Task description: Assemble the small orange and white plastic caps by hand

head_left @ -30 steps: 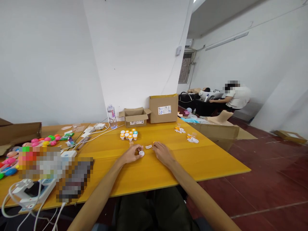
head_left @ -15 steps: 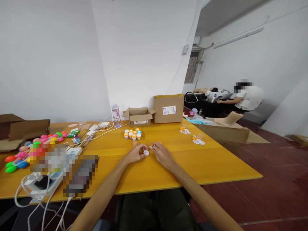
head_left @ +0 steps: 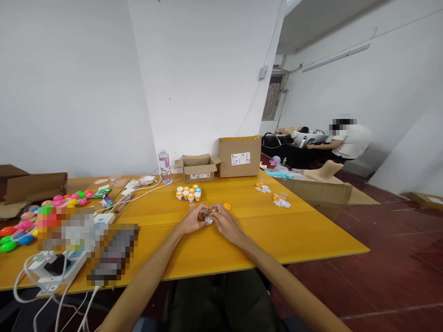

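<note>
- The small white piece (head_left: pixel 208 220) between the two hands is mostly covered by fingertips; only a pale sliver shows, too small to tell what it is.
- Part of the left end of the yellow bench (head_left: pixel 304 235) is blocked out in squares, and the items under them cannot be made out.
- The left hand (head_left: pixel 192 220) lies low over the bench, forearm running in from the bottom edge, fingers (head_left: pixel 200 211) curled inward and closed about the white piece from the left.
- The right hand (head_left: pixel 223 222) meets it from the other side, fingers bent and pinched onto the same piece; the two sets of fingertips touch.
- The piece sits near the bench's middle, at or just above the surface; which, I cannot tell.
- An orange cap (head_left: pixel 227 206) lies just beyond the right hand, apart from it.
- A cluster of small orange- and blue-capped pots (head_left: pixel 187 192) stands farther back, before an open cardboard box (head_left: pixel 197 168).
</note>
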`<state>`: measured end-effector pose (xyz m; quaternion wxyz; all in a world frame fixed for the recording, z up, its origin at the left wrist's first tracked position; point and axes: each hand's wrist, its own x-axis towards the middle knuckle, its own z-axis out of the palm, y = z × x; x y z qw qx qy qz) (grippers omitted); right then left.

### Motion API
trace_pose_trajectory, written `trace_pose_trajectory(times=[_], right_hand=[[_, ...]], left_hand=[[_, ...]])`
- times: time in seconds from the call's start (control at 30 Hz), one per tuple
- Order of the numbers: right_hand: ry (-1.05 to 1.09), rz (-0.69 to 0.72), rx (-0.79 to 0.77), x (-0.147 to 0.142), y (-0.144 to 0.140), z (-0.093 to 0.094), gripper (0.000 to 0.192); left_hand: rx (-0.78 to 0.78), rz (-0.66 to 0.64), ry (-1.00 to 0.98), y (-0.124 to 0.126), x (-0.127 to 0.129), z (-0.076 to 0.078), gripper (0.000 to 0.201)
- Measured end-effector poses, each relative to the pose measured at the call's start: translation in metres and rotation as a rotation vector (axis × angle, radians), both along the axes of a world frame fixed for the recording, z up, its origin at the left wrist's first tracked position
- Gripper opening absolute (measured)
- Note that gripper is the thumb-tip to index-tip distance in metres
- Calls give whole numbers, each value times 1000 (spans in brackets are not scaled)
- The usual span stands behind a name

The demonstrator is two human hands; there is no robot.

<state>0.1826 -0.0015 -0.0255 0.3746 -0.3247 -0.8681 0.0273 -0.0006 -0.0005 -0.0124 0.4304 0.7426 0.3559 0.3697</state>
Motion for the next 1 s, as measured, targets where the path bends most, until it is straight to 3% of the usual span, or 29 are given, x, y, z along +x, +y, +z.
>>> trace_pose_trajectory(times=[1.0], right_hand=[[3, 26, 93, 0, -10, 4, 20]], left_hand=[[-42, -72, -118, -2, 3, 1, 42]])
